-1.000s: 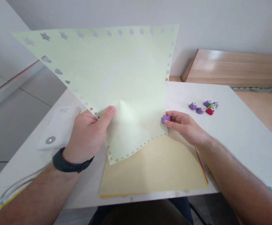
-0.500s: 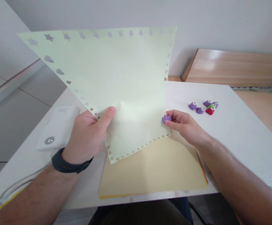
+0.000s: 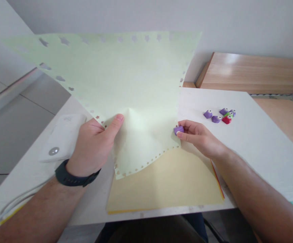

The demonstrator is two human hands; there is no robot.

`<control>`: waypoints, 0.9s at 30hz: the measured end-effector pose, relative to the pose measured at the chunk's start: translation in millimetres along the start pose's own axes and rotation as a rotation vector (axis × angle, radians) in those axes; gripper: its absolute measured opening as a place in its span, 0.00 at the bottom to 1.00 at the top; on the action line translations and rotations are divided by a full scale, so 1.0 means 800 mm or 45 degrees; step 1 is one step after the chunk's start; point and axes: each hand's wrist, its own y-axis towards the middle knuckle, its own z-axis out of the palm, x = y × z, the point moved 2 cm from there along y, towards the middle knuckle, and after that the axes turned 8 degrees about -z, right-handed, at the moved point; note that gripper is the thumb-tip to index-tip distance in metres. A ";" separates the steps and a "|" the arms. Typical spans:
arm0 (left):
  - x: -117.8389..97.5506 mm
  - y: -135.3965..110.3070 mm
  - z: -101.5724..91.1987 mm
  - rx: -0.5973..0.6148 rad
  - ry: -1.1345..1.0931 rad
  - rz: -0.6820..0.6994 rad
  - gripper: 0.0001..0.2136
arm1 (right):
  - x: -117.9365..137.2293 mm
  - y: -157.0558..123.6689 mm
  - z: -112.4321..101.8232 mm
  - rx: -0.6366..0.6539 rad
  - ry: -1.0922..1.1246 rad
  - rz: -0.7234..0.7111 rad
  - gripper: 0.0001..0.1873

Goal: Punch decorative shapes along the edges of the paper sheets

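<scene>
1. Paper first: I see a pale green sheet [image 3: 136, 77] with a border of punched stars and hearts, held up over a yellow sheet [image 3: 166, 185] that lies flat on the white surface [image 3: 262, 162].
2. I judge the green sheet light and soft. It bulges near the left hand [image 3: 93, 145], so it seems to have little stiffness, and the punched border looks like its most fragile part.
3. The left hand's fingers are clenched on the sheet's lower edge, with the thumb on the front face. That solid margin near the hand looks like a sound place to hold, away from the holes.
4. The right hand's [image 3: 199, 135] fingers pinch a purple craft punch [image 3: 178, 130] against the sheet's right edge. I cannot tell whether the paper sits inside its slot.
5. The punch looks small and smooth, so I'd expect a firm pinch on its sides to suit it.
6. More purple craft punches [image 3: 208, 114] and a red craft punch [image 3: 226, 120] sit clustered on the surface, beyond the right hand.
</scene>
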 end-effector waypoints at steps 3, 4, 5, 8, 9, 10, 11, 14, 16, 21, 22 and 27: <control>0.001 0.000 0.000 -0.001 0.036 -0.006 0.15 | 0.000 -0.001 -0.001 0.004 0.027 -0.024 0.13; 0.002 0.000 -0.001 0.003 0.038 -0.005 0.14 | 0.001 -0.002 -0.001 0.002 0.034 -0.028 0.13; 0.002 0.000 -0.001 0.007 0.035 -0.002 0.14 | 0.001 -0.002 -0.001 0.000 0.042 -0.032 0.13; 0.002 0.000 -0.001 0.009 0.028 0.014 0.14 | 0.000 -0.001 -0.001 -0.012 0.057 -0.040 0.14; 0.002 0.000 -0.001 0.007 0.026 0.014 0.14 | 0.000 -0.001 -0.001 -0.014 0.062 -0.040 0.14; 0.003 0.000 -0.001 0.004 0.020 0.012 0.14 | -0.001 0.000 -0.001 -0.014 0.068 -0.036 0.14; 0.003 0.000 0.000 0.003 0.010 0.008 0.14 | -0.001 0.000 -0.001 -0.015 0.072 -0.032 0.14; 0.004 0.001 0.000 0.021 -0.030 -0.001 0.14 | -0.001 -0.001 -0.001 -0.013 0.077 -0.023 0.14; 0.004 0.001 0.001 0.023 -0.025 0.007 0.14 | -0.001 -0.001 -0.002 -0.016 0.080 -0.030 0.14; 0.001 0.000 0.002 0.017 -0.015 0.005 0.13 | -0.002 -0.001 -0.005 -0.052 0.063 -0.046 0.14; 0.000 0.000 0.002 0.015 -0.018 0.009 0.13 | -0.003 -0.001 -0.005 -0.061 0.053 -0.048 0.14; -0.002 0.000 0.002 -0.012 -0.010 0.010 0.13 | -0.004 -0.001 -0.010 -0.082 0.035 -0.052 0.16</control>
